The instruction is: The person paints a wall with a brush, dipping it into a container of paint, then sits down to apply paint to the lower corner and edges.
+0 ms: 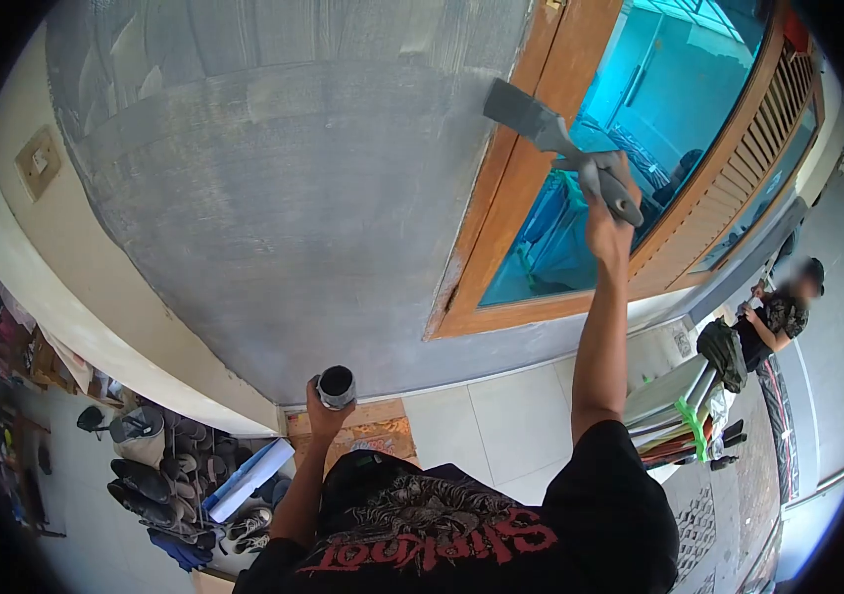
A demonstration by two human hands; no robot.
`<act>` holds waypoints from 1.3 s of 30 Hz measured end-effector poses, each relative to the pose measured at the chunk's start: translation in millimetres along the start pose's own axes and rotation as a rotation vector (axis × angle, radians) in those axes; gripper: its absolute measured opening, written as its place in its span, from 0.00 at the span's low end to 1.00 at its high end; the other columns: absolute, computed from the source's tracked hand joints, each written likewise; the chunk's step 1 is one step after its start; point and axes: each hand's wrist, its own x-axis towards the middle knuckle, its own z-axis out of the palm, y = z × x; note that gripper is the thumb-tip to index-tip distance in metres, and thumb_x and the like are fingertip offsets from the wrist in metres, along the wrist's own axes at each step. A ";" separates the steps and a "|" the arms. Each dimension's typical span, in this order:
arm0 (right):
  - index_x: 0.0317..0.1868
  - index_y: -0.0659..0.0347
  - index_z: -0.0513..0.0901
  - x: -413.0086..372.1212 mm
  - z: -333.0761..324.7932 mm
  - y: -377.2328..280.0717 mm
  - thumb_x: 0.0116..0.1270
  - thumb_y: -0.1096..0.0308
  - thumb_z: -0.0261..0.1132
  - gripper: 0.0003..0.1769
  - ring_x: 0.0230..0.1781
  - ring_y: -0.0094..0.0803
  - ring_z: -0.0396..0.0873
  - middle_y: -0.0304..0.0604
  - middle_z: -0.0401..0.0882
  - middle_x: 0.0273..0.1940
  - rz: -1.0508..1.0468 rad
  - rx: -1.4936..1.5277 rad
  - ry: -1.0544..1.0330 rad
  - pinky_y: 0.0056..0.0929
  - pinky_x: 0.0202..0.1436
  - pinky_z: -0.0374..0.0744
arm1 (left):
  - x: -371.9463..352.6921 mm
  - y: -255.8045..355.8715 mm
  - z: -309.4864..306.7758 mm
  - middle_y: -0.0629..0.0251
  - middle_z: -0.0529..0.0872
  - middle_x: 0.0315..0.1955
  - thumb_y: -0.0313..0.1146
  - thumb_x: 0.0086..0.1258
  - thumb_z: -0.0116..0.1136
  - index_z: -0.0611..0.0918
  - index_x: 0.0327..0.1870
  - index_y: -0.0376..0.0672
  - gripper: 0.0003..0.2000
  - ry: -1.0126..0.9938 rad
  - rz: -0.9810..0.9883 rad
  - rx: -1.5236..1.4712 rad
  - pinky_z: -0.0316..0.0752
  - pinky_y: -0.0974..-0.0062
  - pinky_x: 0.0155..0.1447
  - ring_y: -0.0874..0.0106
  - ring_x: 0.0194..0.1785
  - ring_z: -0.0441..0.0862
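My right hand (607,183) is closed around the handle of a wide grey scraper (526,116), raised in front of the wooden window frame (516,188). The blade points left, its end over the edge of the grey-coated wall (293,198); whether it touches the wall I cannot tell. Low down, my left hand (326,411) is wrapped round a small grey-smeared cup (336,387) with a dark opening facing up. Streaks and uneven patches show in the grey coating, mostly near the top.
A light switch (39,163) is on the cream wall at left. Shoes (149,485) and a long white-blue box (251,480) lie at lower left. On the right, another person (778,317) in a dark cap is near a bundle of folded items (679,416).
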 end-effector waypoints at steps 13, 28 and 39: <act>0.39 0.61 0.90 24.9 -9.5 22.2 0.73 0.55 0.65 0.17 0.42 0.36 0.68 0.42 0.80 0.33 -0.012 0.048 0.059 0.35 0.48 0.72 | 6.4 9.7 30.7 0.49 0.81 0.53 0.30 0.43 0.84 0.70 0.64 0.35 0.44 0.028 0.048 0.043 0.76 0.59 0.64 0.53 0.58 0.82; 0.37 0.60 0.86 -15.8 9.3 45.5 0.65 0.66 0.70 0.07 0.39 0.41 0.71 0.43 0.80 0.32 -0.120 -0.135 -0.028 0.38 0.44 0.73 | 10.6 7.0 35.2 0.50 0.82 0.52 0.29 0.43 0.84 0.70 0.64 0.36 0.44 0.040 0.070 0.032 0.77 0.59 0.63 0.53 0.57 0.82; 0.39 0.58 0.91 -10.9 48.9 3.5 0.59 0.76 0.72 0.08 0.35 0.40 0.72 0.42 0.85 0.33 -0.185 0.094 -0.161 0.36 0.42 0.74 | 19.6 4.3 45.2 0.51 0.82 0.52 0.33 0.43 0.85 0.70 0.63 0.37 0.44 -0.011 0.027 -0.035 0.77 0.59 0.62 0.54 0.58 0.82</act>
